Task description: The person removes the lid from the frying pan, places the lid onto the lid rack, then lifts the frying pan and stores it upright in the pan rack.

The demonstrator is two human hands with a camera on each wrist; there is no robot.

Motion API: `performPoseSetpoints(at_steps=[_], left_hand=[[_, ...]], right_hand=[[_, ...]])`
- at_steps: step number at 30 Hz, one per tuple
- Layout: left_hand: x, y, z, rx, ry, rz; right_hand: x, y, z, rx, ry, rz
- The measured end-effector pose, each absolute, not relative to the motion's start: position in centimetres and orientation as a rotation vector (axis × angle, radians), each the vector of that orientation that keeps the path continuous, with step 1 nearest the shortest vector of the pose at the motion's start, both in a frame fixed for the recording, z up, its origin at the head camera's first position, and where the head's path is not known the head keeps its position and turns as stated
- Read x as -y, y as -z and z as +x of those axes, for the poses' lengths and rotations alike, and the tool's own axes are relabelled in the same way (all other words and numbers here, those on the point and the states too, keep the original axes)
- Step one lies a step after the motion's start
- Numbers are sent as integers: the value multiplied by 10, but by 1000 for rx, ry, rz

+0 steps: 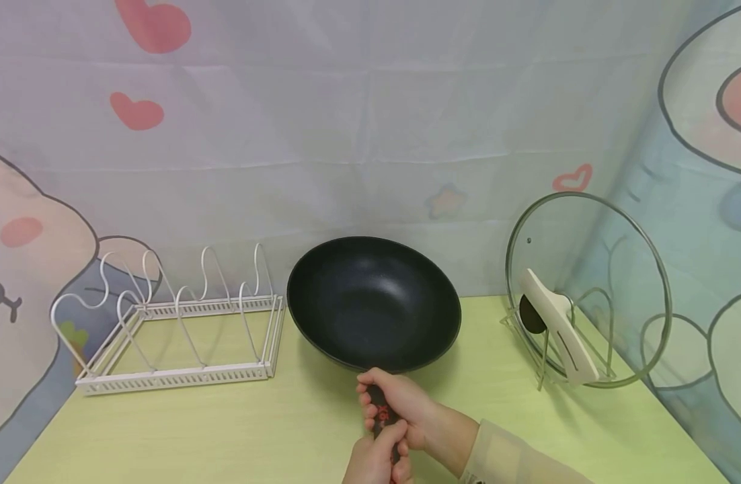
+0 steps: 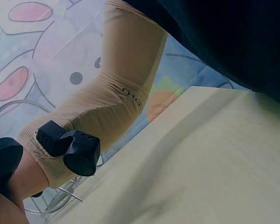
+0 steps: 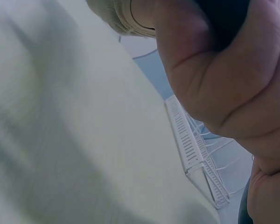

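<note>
A black wok (image 1: 373, 302) is tilted in the middle of the head view, its dark inside facing me. Both hands hold its handle (image 1: 382, 410), which has red markings. Closest to the pan, my right hand (image 1: 409, 403) wraps its fingers and thumb round the handle. Lower down, my left hand (image 1: 379, 458) grips the handle's end, partly cut off by the frame. Curled fingers (image 3: 242, 88) fill the right side of the right wrist view. The left wrist view shows a beige sleeve (image 2: 93, 112) with a black device strapped on it.
A white wire rack (image 1: 177, 373) stands on the pale yellow-green table (image 1: 225, 437) at left. At right, a glass lid (image 1: 588, 195) with a white-and-black handle leans in a wire stand (image 1: 542, 363). Printed cloth (image 1: 358, 134) hangs behind.
</note>
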State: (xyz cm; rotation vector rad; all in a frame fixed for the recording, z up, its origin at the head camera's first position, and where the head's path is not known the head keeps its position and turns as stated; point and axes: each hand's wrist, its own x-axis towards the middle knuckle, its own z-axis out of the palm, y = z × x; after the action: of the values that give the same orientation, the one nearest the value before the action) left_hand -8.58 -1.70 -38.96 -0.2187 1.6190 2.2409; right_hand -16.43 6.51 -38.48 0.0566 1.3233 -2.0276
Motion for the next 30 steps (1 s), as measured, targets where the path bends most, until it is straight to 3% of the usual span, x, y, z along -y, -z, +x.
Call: performPoseSetpoints(at_steps=[30], left_hand=[[22,388,-98,-1606,-2201,-161]], right_hand=[[-66,377,-175,-1544,1919,-13]])
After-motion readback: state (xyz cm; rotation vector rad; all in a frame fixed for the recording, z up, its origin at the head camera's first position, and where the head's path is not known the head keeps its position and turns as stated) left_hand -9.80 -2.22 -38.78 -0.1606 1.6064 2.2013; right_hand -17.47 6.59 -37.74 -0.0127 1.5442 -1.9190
